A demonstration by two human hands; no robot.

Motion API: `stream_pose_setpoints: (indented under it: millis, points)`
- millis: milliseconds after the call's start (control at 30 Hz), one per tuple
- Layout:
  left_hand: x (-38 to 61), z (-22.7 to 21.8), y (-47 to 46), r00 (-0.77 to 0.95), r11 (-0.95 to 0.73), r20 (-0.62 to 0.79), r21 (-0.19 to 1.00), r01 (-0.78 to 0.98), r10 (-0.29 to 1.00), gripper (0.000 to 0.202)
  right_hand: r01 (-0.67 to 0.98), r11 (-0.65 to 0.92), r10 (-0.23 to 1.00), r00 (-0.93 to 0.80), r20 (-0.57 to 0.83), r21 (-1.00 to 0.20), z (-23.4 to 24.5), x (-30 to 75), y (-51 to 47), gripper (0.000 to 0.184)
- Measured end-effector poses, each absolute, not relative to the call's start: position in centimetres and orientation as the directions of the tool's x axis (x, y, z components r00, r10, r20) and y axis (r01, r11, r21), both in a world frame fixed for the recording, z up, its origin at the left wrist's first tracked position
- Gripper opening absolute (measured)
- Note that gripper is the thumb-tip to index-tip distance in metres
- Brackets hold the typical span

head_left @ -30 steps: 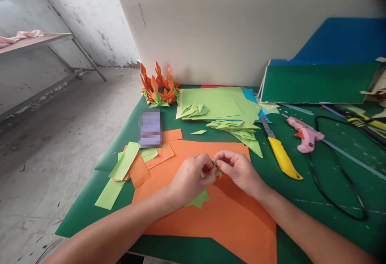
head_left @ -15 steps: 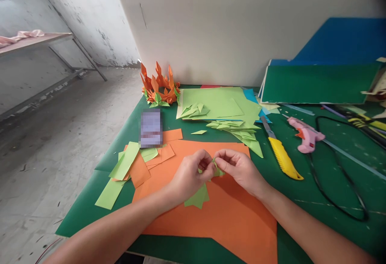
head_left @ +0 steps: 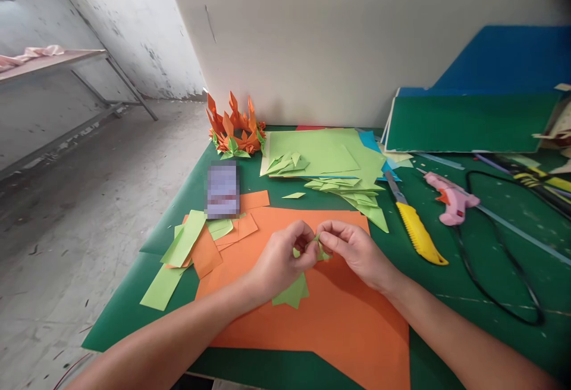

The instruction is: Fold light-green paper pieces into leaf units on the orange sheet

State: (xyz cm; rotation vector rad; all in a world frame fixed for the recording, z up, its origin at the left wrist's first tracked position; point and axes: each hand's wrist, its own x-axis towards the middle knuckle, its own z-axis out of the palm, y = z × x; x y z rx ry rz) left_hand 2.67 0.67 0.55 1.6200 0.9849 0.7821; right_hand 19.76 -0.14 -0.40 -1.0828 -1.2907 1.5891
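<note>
Over a large orange paper sheet (head_left: 348, 318), my left hand (head_left: 285, 259) and my right hand (head_left: 350, 250) meet, fingertips nearly touching. Both are closed, pinching a small piece of green paper (head_left: 317, 239) between them; fingers hide most of it. More green paper (head_left: 325, 253) shows just under the fingertips. A pointed green paper piece (head_left: 293, 292) lies on the orange sheet below my left hand, partly covered by it. Beyond my hands sits a pile of folded green paper pieces (head_left: 343, 186), with one loose green diamond (head_left: 293, 195) near it.
An orange folded-paper crown (head_left: 234, 131) stands at the back left, behind a blurred phone-like object (head_left: 222, 189). Orange and green paper strips (head_left: 182, 238) lie at left. At right are a yellow utility knife (head_left: 417, 229), its blade out, and a pink glue gun (head_left: 455, 200) with a black cord.
Almost nothing differs. My hands keep the same pinch on the green paper, and the view has shifted very slightly.
</note>
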Motion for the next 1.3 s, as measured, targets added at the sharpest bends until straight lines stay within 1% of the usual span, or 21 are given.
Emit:
stream_pose_setpoints:
  millis: [200,300,467,533,733,933,1133,1300]
  points:
    - [2.37,0.37,0.81,0.512,0.014,-0.061,0.995,0.096,0.857,0.020,-0.054,-0.157,0.941,-0.312,-0.133,-0.986,-0.34,19.92,-0.10,0.028]
    - [2.30,0.06,0.91,0.511,0.049,-0.091,0.994,0.095,0.855,0.021,-0.048,-0.143,0.941,-0.318,-0.120,-0.989,-0.30,19.96,-0.12,0.024]
    - [2.28,-0.22,1.04,0.499,0.031,-0.100,0.989,0.145,0.861,0.023,-0.078,-0.168,0.942,-0.306,-0.137,-0.983,-0.49,19.86,-0.29,0.016]
    - [2.27,-0.26,1.03,0.506,0.040,-0.106,0.989,0.140,0.856,0.024,-0.077,-0.172,0.942,-0.303,-0.141,-0.982,-0.61,19.83,-0.32,0.017]
    - [2.34,-0.33,1.10,0.521,0.143,-0.147,0.989,0.049,0.841,0.030,-0.005,-0.134,0.964,-0.233,-0.129,-0.991,-0.81,19.86,-0.28,0.024]
    - [2.28,0.03,1.39,0.487,0.114,-0.158,0.986,0.119,0.859,0.030,-0.006,-0.133,0.954,-0.271,-0.126,-0.991,-0.86,19.76,-0.18,0.024]
    - [2.31,0.49,1.31,0.504,0.142,-0.172,0.985,0.099,0.846,0.032,-0.054,-0.150,0.957,-0.259,-0.131,-0.987,-0.80,19.97,-0.04,0.030]
    - [2.26,0.35,1.40,0.480,0.135,-0.175,0.984,0.117,0.860,0.030,-0.012,-0.107,0.964,-0.248,-0.101,-0.994,-0.88,20.20,-0.14,0.026]
